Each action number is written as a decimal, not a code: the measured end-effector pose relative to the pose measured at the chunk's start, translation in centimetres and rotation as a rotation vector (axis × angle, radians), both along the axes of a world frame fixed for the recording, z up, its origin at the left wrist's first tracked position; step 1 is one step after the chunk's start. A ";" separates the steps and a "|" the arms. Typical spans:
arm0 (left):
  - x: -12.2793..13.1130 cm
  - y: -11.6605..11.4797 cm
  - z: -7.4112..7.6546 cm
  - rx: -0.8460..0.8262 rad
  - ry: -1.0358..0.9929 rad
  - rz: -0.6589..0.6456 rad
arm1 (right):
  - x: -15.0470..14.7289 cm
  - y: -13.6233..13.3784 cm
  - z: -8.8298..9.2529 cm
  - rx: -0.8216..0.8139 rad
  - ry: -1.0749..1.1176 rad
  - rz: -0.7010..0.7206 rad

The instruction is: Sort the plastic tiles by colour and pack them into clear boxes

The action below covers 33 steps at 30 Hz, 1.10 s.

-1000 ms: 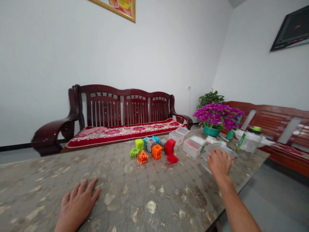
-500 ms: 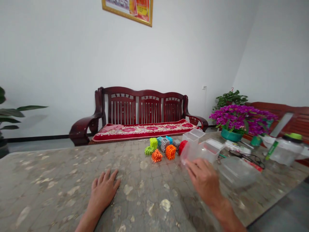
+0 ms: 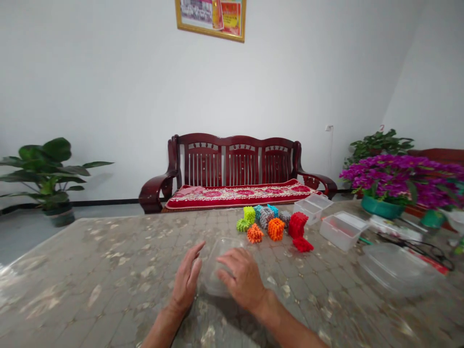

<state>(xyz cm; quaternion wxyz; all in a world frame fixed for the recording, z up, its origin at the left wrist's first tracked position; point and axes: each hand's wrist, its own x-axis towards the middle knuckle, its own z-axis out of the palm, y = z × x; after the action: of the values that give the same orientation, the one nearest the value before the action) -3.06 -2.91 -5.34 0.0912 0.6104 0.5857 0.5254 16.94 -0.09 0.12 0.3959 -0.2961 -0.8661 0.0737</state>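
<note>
A clear plastic container [image 3: 212,278] is on or just above the table in front of me; it looks empty. My right hand [image 3: 241,278] reaches across its right side, with the fingers curled over the rim and holding it. To the left of the container is my left hand [image 3: 186,280], open and turned on edge, fingers stretched forward and holding nothing. Beyond the hands is a group of knobbly plastic block shapes, including an orange cube [image 3: 276,229], a smaller orange piece [image 3: 254,233], green pieces [image 3: 248,215], a grey one [image 3: 267,217] and red ones [image 3: 298,224].
To the right stand two translucent boxes [image 3: 342,232] [image 3: 308,210], with a clear lid-like container [image 3: 397,266] nearer me. Eyeglasses [image 3: 431,251] and a teal pot of purple flowers [image 3: 384,208] are farther right. A wooden bench [image 3: 239,159] is behind the table [image 3: 119,261].
My right hand has brought the clear container from beside the red blocks leftward to the table's middle. My left hand has turned on edge beside it. The view has swung left.
</note>
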 end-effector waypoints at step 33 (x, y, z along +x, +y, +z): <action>2.8 -1.6 1.8 0.053 0.635 0.435 | 4.1 4.5 -4.5 0.093 -0.160 0.215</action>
<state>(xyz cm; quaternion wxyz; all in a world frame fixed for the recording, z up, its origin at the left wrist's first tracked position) -0.28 -4.47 -3.50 -0.2240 0.6062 0.6870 0.3323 21.01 4.38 -4.39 0.3285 -0.1879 -0.9242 0.0516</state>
